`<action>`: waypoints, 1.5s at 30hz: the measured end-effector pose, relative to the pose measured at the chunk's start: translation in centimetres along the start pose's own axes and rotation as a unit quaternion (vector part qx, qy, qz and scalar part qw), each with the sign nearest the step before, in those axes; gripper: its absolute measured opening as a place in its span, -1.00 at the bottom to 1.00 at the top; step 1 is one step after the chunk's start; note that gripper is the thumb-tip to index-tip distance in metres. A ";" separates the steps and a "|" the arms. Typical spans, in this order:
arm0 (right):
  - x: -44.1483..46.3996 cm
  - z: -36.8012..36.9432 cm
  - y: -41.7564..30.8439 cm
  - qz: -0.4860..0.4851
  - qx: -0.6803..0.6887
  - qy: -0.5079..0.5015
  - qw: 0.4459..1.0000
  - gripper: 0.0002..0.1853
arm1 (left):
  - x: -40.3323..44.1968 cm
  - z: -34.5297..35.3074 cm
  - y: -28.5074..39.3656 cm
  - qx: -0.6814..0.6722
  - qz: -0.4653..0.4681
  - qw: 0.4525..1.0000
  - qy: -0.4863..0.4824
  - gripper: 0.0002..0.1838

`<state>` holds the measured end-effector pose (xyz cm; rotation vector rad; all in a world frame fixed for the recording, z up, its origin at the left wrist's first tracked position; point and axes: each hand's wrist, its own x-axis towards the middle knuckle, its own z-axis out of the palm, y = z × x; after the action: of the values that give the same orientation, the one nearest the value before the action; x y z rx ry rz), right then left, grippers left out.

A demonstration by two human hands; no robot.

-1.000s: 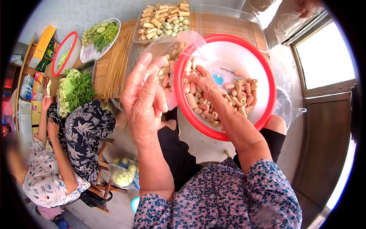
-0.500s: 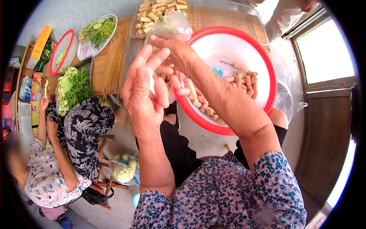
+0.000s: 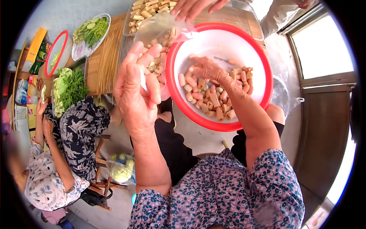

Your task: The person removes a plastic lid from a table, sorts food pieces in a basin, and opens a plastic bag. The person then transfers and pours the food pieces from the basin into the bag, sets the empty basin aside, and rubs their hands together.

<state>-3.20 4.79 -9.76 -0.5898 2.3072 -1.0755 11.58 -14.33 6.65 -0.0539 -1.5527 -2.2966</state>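
My left hand (image 3: 137, 91) is raised left of the basin, fingers curled around the edge of a clear plastic bag (image 3: 152, 30). Short tan and pink sausage-like pieces (image 3: 154, 65) lie inside that bag, which touches the basin's rim. Over the left part of the large white basin with a red rim (image 3: 268, 82) is my right hand (image 3: 209, 70), its fingers slightly blurred and apart, with nothing visible between them. Below it lie more pieces (image 3: 213, 101), some pink, some tan, a few pale and round.
A co-worker's hand (image 3: 198, 8) reaches over the bag. Behind stand a tub of tan pieces (image 3: 146, 11) and a clear tray (image 3: 248, 19). Skewers (image 3: 110, 57), a vegetable plate (image 3: 91, 32) and a greens tray (image 3: 72, 87) are left, beside a seated person (image 3: 57, 179).
My right hand has gone from the basin to the bag and back into the basin. A co-worker's hand has come in at the top. The basin's pieces are more spread out.
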 end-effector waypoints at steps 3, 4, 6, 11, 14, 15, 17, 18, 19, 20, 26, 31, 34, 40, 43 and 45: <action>-1.5 1.7 -1.2 -0.093 -0.245 -0.040 0.964 -0.16 | 0.4 0.0 0.2 -0.019 -0.007 1.000 -0.002 -0.38; -1.7 2.2 -1.5 -0.094 -0.245 -0.040 0.964 -0.16 | 0.4 0.2 0.1 -0.047 0.001 0.999 0.012 -0.41; -2.2 3.2 -2.1 -0.063 -0.189 -0.046 0.979 -0.05 | 0.3 0.3 0.1 -0.075 0.008 0.997 0.027 -0.44; -2.1 4.1 -3.5 0.009 -0.010 0.005 1.000 -0.11 | 0.4 0.2 0.1 -0.066 0.010 0.998 0.011 -0.43; -1.9 4.2 -4.5 0.151 0.391 -0.032 0.907 -0.20 | 0.2 -0.1 0.2 -0.026 -0.004 1.000 0.000 -0.42; -2.2 4.3 -5.0 0.149 0.391 -0.031 0.908 -0.20 | 0.1 -0.1 0.0 -0.026 -0.002 1.000 -0.001 -0.42; -3.1 4.5 -6.1 0.135 0.472 0.016 0.871 -0.29 | -0.1 -0.1 -0.3 -0.015 0.001 1.000 0.004 -0.43; -3.1 4.6 -6.5 0.112 0.504 0.027 0.856 -0.35 | -0.2 -0.2 -0.3 -0.014 0.002 1.000 0.005 -0.43; -3.0 4.2 -6.9 0.111 0.503 0.026 0.856 -0.35 | -0.2 -0.3 -0.3 -0.016 -0.003 1.000 0.008 -0.43; -2.9 3.7 -7.4 0.087 0.542 0.009 0.836 -0.40 | -0.3 -0.4 -0.2 -0.017 -0.007 1.000 0.010 -0.43; -1.4 0.4 -10.7 -0.094 0.588 -0.084 0.799 -0.52 | -0.8 -0.6 -0.9 -0.044 -0.015 0.999 0.015 -0.39; -0.1 -0.2 -17.2 -0.029 0.506 0.051 0.860 -0.58 | -0.7 0.0 -0.4 -0.052 -0.031 0.998 0.015 -0.35; -1.6 -2.5 -18.4 -0.057 0.362 0.065 0.928 -0.48 | -0.2 -0.4 0.0 -0.055 -0.025 0.998 0.028 -0.34; 1.3 1.6 2.3 -0.032 -0.132 0.171 0.976 -0.54 | 0.0 -0.9 -0.1 -0.111 -0.003 0.993 0.035 -0.43; -1.4 5.6 -0.4 -0.045 -0.271 0.272 0.922 -0.63 | 0.1 -0.9 -0.1 -0.108 0.004 0.994 0.030 -0.44; 0.0 8.3 0.6 -0.009 -0.027 0.139 0.990 -0.64 | 0.0 -0.9 -0.1 -0.112 0.004 0.993 0.033 -0.44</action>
<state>1.86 0.49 -14.73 -0.5085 2.5826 -1.1697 11.72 -15.05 6.19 -0.0408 -1.2558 -2.4307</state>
